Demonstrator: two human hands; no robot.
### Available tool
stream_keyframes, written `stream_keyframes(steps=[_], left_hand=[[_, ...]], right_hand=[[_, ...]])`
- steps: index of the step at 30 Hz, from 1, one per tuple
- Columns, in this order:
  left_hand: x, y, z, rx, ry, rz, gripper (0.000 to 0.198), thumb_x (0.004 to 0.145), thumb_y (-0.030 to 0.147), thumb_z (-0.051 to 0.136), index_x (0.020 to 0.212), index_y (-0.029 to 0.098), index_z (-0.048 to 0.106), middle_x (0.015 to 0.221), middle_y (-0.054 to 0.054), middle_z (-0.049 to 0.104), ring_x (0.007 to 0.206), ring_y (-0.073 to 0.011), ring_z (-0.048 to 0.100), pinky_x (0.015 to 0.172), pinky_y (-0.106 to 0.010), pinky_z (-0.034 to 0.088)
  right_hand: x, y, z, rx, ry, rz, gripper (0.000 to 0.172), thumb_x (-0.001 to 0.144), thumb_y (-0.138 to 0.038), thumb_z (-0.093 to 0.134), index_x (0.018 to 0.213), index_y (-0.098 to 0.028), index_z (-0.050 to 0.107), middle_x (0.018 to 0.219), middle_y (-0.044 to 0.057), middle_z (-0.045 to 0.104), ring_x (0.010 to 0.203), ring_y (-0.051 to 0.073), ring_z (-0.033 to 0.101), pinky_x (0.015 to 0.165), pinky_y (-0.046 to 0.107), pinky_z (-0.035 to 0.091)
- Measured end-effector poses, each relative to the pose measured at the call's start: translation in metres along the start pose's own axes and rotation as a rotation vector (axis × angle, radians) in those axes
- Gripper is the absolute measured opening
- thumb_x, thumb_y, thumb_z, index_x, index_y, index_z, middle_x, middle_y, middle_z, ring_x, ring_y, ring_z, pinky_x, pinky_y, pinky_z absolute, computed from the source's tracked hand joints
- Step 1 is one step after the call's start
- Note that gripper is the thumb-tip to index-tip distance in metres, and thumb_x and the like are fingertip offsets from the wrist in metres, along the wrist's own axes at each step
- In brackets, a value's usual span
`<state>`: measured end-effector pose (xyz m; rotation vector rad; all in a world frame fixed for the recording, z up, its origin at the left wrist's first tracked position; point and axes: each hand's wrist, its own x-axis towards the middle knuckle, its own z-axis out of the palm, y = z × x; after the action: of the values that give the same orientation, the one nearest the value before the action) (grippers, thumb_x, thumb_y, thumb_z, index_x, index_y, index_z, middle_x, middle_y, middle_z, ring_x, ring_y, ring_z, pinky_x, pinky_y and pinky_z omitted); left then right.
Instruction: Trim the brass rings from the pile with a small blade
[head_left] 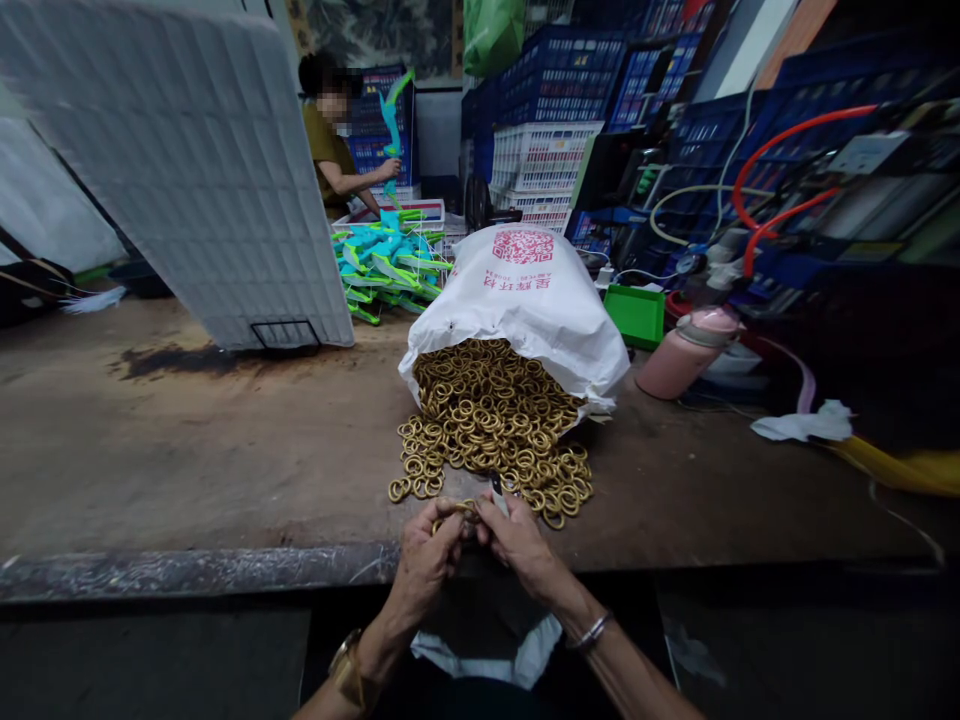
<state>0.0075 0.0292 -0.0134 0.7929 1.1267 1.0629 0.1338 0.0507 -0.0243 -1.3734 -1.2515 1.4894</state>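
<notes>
Gold-coloured rings [487,410] spill from the open mouth of a white sack [525,290] onto the brown table. At the table's front edge, just before the pile, my left hand [431,550] is closed on one or more of these rings. My right hand [517,540] meets it, fingers pinched by the same rings, and a small tool with a black tip and pale body [498,492] sticks up from its grip. The fingertips of both hands nearly touch. What lies between them is partly hidden.
A tall white ribbed panel [187,170] stands on the table [187,450] at left. Behind are green and blue plastic pieces [390,260] and a person [337,150] holding one. A green tray [634,315] and pink bottle [686,355] are at right, near red hoses.
</notes>
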Motion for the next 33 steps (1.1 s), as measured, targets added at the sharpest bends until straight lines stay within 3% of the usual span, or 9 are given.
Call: stream_keyframes(steps=[4,11,24,33], left_hand=[[0.001,-0.001,-0.002,-0.081,-0.116,-0.012,0.033,0.073,0.048,0.055,0.078,0.015,0.052,0.057,0.004,0.051,0.036,-0.0022,0.031,0.034,-0.016,0.021],[0.002,-0.005,-0.004,-0.005,-0.054,-0.048,0.033,0.072,0.048,0.056,0.070,0.016,0.046,0.054,0.006,0.048,0.036,-0.0019,0.033,0.034,-0.014,0.022],[-0.003,0.001,-0.001,-0.166,-0.075,-0.146,0.032,0.067,0.044,0.061,0.075,0.018,0.044,0.055,0.006,0.053,0.035,-0.0021,0.035,0.033,-0.014,0.018],[-0.005,-0.001,0.001,-0.146,-0.053,-0.084,0.034,0.070,0.049,0.058,0.073,0.018,0.044,0.057,0.004,0.054,0.036,-0.0020,0.035,0.035,-0.014,0.020]], right_hand=[[0.000,-0.010,-0.004,-0.147,0.000,-0.047,0.021,0.074,-0.036,0.047,0.063,-0.018,0.046,0.047,-0.007,0.043,0.042,0.006,0.035,0.042,0.018,0.029],[-0.001,-0.013,-0.004,-0.211,-0.012,-0.077,0.019,0.070,-0.034,0.050,0.060,-0.019,0.045,0.048,-0.007,0.041,0.046,0.007,0.036,0.046,0.019,0.030],[-0.005,-0.015,-0.005,-0.163,-0.050,-0.033,0.016,0.073,-0.033,0.046,0.066,-0.018,0.048,0.047,-0.007,0.044,0.041,0.006,0.034,0.042,0.018,0.028],[-0.007,-0.017,-0.002,-0.142,-0.031,-0.018,0.015,0.070,-0.031,0.049,0.062,-0.018,0.049,0.047,-0.006,0.046,0.041,0.005,0.034,0.041,0.018,0.027]])
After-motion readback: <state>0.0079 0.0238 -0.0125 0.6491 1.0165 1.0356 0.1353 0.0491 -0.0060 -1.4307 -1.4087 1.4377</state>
